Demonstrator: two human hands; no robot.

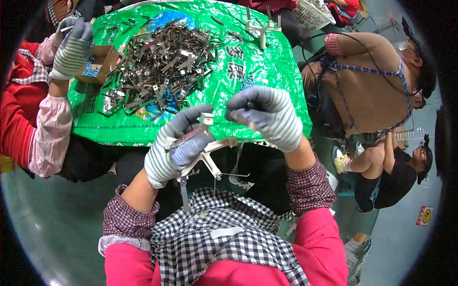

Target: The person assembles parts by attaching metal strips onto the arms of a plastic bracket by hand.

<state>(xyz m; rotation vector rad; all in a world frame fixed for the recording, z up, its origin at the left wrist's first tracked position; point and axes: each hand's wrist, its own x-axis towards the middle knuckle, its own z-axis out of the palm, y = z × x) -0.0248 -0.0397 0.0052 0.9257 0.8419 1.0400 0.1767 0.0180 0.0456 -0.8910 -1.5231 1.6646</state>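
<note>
My left hand point(172, 148), in a grey-coated striped glove, is closed around a white branched bracket point(210, 164). Thin metal strips and a rod hang from the bracket's arms, above my checked apron. One squared end of the bracket sticks up between thumb and fingers. To the right, my right hand point(273, 117), gloved alike, is raised with thumb and fingertips pinched together, apart from the bracket. Whatever sits in that pinch is too small or hidden to make out. Just beyond both hands lies a heap of thin metal strips point(162, 71).
The heap lies on a table covered with a green plastic sheet point(279, 71). Another white bracket point(262, 32) stands at the far right. A cardboard box point(109, 64) with small blue pieces is at left, beside a co-worker's gloved hand point(74, 52). Other people sit at right.
</note>
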